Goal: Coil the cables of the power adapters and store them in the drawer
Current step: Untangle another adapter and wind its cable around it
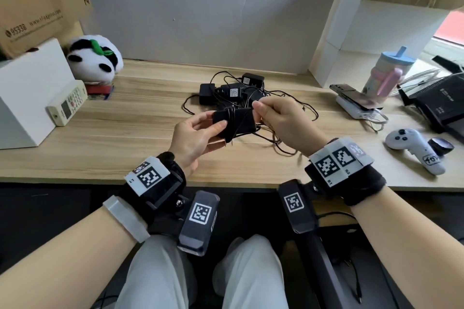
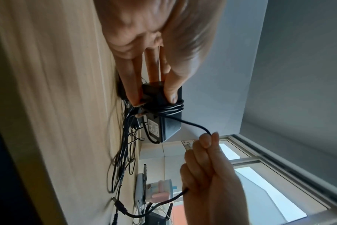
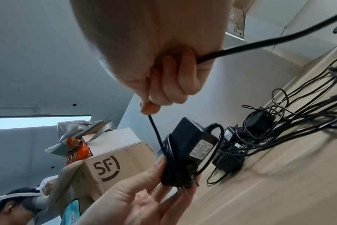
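My left hand (image 1: 200,130) grips a black power adapter (image 1: 238,124) above the wooden desk, thumb on top and fingers beneath; its cable is wound several turns around the body (image 2: 171,108) (image 3: 169,159). My right hand (image 1: 278,118) is closed around the loose run of that cable (image 2: 194,124) (image 3: 154,127), just right of the adapter. The cable's tail leaves the fist (image 3: 260,44) toward the desk. Behind the hands lies a pile of black adapters (image 1: 231,91) with tangled cables (image 1: 288,138). No drawer is in view.
A white box (image 1: 27,98), a remote (image 1: 67,103) and a panda plush (image 1: 94,61) stand at the left. At the right are a phone on a power bank (image 1: 356,103), a pink cup (image 1: 386,75), a black router (image 1: 437,105) and a white controller (image 1: 414,145).
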